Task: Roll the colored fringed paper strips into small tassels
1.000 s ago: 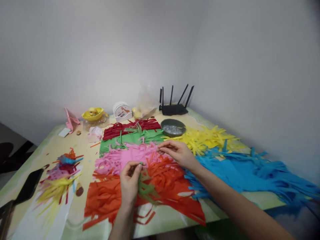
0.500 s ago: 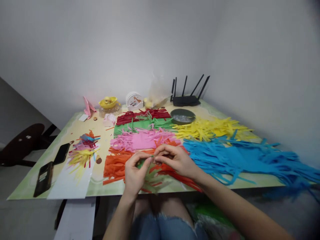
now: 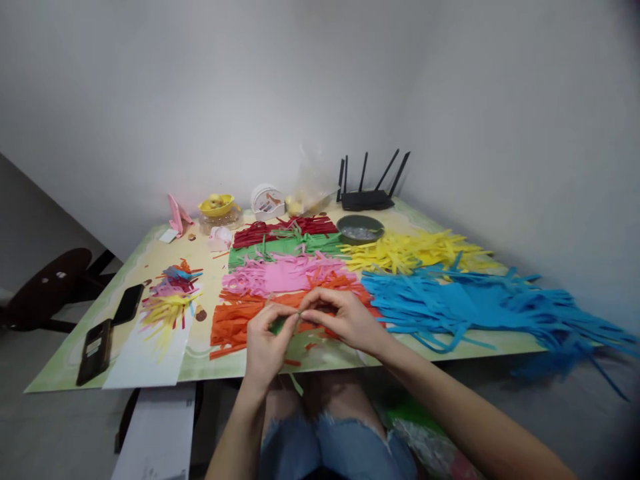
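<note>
My left hand (image 3: pixel 270 340) and my right hand (image 3: pixel 343 319) meet over the near edge of the table, thumbs and forefingers pinched together. Between the left fingers shows a bit of green paper strip (image 3: pixel 278 325), mostly hidden by the hand. What the right fingertips pinch looks like an end of that same strip. Just beyond and beneath the hands lies fringed orange paper (image 3: pixel 233 323). Behind it are fringed pink paper (image 3: pixel 285 277), green paper (image 3: pixel 260 250) and dark red paper (image 3: pixel 280 230) in rows.
Fringed yellow paper (image 3: pixel 417 252) and blue paper (image 3: pixel 470 303) spread to the right, the blue hanging over the edge. A grey bowl (image 3: pixel 360 229) and black router (image 3: pixel 367 199) stand behind. At left are mixed strips (image 3: pixel 167 310), two phones (image 3: pixel 127 305) and a yellow dish (image 3: pixel 217 207).
Both hands stay pinched together and have shifted slightly left in view. The pale green strips that hung blurred below them are less visible now. The view itself has moved a little.
</note>
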`<act>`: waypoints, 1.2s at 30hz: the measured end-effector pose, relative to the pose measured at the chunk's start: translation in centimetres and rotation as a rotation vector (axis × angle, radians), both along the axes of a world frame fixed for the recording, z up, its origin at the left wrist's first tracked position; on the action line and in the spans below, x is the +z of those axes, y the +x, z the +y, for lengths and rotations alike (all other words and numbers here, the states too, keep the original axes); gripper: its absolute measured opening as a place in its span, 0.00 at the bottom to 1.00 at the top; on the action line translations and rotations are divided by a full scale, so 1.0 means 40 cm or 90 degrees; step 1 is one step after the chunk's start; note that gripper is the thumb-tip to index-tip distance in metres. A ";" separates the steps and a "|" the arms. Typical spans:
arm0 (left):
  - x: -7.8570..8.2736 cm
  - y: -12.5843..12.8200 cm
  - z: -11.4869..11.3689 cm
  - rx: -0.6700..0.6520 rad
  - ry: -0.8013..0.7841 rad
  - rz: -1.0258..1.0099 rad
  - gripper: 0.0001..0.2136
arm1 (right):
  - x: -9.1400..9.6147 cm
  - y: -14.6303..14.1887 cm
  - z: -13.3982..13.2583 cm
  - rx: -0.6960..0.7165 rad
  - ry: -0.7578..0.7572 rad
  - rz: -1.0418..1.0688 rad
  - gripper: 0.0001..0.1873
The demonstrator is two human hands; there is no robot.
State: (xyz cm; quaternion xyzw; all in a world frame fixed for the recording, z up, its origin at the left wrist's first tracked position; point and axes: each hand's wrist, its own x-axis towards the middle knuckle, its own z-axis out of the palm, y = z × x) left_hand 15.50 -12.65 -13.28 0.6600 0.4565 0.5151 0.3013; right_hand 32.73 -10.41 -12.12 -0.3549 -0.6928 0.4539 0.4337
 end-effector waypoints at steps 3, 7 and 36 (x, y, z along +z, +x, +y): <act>-0.013 0.005 -0.005 0.012 -0.012 -0.002 0.04 | -0.009 -0.003 -0.005 -0.017 0.015 -0.012 0.06; -0.034 0.014 -0.008 0.053 -0.066 -0.116 0.03 | -0.013 -0.010 -0.009 -0.033 -0.034 0.047 0.09; -0.074 0.022 -0.046 0.054 -0.129 -0.345 0.08 | -0.036 -0.052 -0.027 0.000 -0.119 0.130 0.13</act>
